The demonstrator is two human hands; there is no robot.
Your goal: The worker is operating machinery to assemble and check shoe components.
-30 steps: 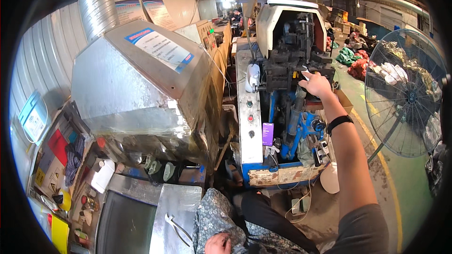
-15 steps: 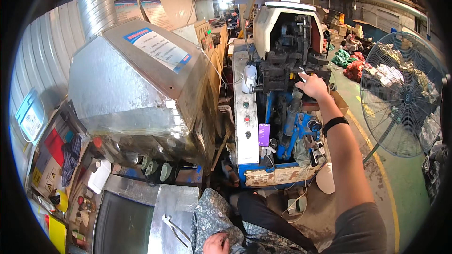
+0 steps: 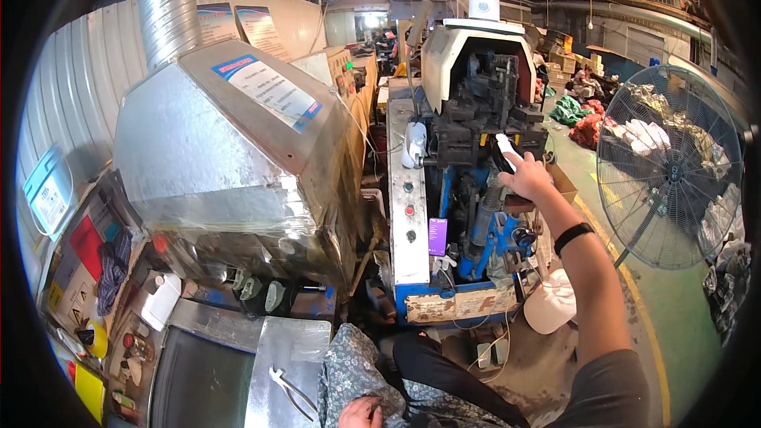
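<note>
My right hand (image 3: pixel 527 177) reaches out to the front of a dark, greasy machine (image 3: pixel 483 123) with a cream hood. Its fingers are closed on a slim white piece (image 3: pixel 506 145), which has a dark part close beside it; I cannot make out its exact kind. My left hand (image 3: pixel 361 412) lies at rest on the flowered cloth (image 3: pixel 361 364) over my lap, holding nothing, its fingers partly cut off by the lower edge. Left of my lap, a pair of pliers (image 3: pixel 292 391) lies on a bare metal plate (image 3: pixel 273 345).
A large metal hood (image 3: pixel 206 143) with a duct stands left, above a dark belt (image 3: pixel 202 380). The machine's white panel (image 3: pixel 410 214) carries buttons beside a purple-screened phone (image 3: pixel 437 237). A caged floor fan (image 3: pixel 674 170) and a white bucket (image 3: pixel 551 301) stand right.
My right hand has drawn back a little from the machine and lower, and more of the white piece shows in it. The view has shifted slightly. My left hand stays on my lap.
</note>
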